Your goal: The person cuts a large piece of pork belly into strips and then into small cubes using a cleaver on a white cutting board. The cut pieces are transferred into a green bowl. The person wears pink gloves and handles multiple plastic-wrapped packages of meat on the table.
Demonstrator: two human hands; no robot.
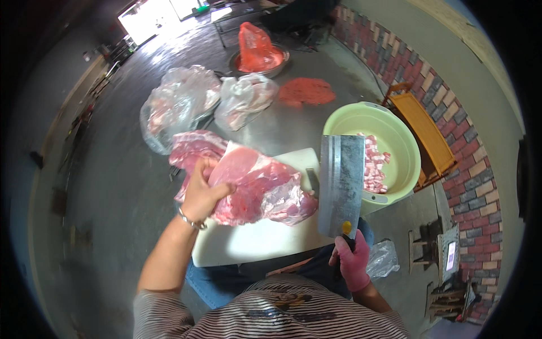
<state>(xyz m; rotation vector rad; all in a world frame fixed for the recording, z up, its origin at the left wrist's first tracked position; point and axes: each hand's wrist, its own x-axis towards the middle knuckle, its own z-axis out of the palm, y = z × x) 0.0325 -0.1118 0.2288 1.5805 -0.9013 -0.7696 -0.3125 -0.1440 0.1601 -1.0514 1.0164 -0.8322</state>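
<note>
Under my left hand [203, 190] is a large piece of raw meat [254, 186], gripped at its left side with thumb and fingers. A second raw cut [197, 146], with pale fat along its edge, lies against it on the far left. Both are at the white cutting board [254, 243], whose near part shows bare. My right hand [353, 258], in a pink glove, holds the dark handle of a broad cleaver [342, 182]. Its blade points away from me, to the right of the meat, and covers part of a light green basin [351, 116]. Diced meat [374, 165] lies in that basin.
Clear plastic bags of meat [182, 99] [245, 99] stand beyond the board. Farther back, a red plastic bag [256, 48] sits in a metal bowl [281, 68], near a flat red bag [307, 91]. A wooden chair [423, 131] stands behind the basin, by the brick-patterned wall [444, 101].
</note>
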